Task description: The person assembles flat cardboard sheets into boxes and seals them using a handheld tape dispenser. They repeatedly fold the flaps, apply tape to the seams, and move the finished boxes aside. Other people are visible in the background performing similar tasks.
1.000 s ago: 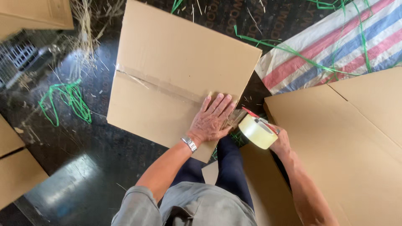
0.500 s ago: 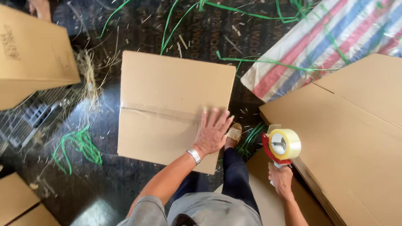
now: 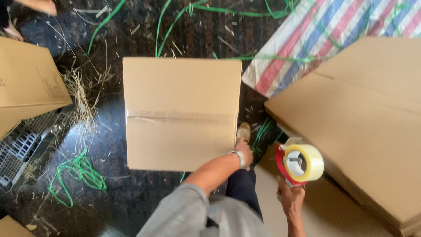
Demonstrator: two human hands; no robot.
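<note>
You are gripping one tape dispenser beside one taped box.
Your right hand is clenching its handle; your left hand is resting at the box's near corner on the floor, fingers hidden.

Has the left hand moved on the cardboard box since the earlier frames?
Yes. The left hand has slid off the top of the cardboard box, where it lay flat near the taped seam, to the box's near right corner.
</note>
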